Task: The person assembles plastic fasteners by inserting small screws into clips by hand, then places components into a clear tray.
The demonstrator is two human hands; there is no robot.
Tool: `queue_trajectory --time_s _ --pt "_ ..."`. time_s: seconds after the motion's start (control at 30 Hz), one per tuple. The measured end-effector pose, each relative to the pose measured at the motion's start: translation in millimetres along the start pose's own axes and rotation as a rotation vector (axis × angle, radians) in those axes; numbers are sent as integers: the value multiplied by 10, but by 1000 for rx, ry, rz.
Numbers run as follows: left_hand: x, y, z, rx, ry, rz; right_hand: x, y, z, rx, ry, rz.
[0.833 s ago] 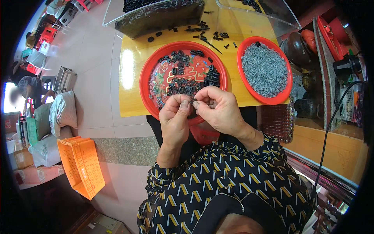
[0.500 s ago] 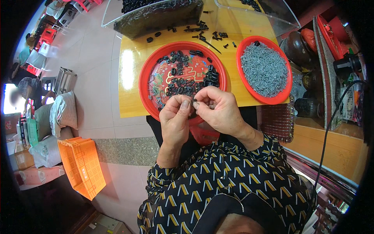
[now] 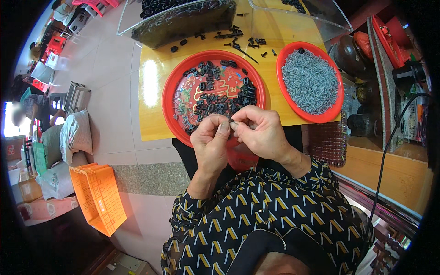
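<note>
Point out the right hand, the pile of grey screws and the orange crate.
Right hand (image 3: pixel 262 133): head view, middle of the hand, behind the thumb.
Pile of grey screws (image 3: pixel 312 81): head view, middle of the heap.
Orange crate (image 3: pixel 108 197): head view, on its perforated wall.

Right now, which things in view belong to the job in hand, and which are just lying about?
Job, judging by the hands:
small dark piece, between left hand and right hand
round red tray, black parts inside
likely the second red tray, grey screw-like pieces inside

Apparently lying about:
orange crate
stuffed sack
red stool
</note>
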State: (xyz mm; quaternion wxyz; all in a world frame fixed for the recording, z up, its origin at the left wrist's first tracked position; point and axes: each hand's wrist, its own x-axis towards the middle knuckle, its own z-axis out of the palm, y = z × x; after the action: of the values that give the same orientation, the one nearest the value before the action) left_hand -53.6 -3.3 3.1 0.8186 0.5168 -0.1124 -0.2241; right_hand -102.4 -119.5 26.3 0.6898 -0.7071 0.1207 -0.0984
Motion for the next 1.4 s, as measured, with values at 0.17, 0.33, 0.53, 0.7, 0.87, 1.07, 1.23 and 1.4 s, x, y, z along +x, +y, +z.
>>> queue_trajectory --time_s 0.17,0.33,0.53,0.7,0.87,1.07,1.23,1.4 --pt "40 -64 56 -6 3 4 10 100 -15 -31 65 -34" --pt "216 8 123 206 46 -10 37 89 -184 157 105 54" --pt "892 109 261 1275 -260 473 87 41 -484 277 200 47" --pt "1193 -250 287 1396 -334 463 99 101 -516 356 215 54" --pt "1197 -320 282 1377 -320 434 105 125 -519 367 194 78" --pt "924 36 186 695 -297 -21 107 127 -539 453 156 131" --pt "447 109 -36 34 -164 -281 135 144 -397 554 50 88" --pt "210 88 -154 -265 -151 -257 118 63 -231 524 -17 171"
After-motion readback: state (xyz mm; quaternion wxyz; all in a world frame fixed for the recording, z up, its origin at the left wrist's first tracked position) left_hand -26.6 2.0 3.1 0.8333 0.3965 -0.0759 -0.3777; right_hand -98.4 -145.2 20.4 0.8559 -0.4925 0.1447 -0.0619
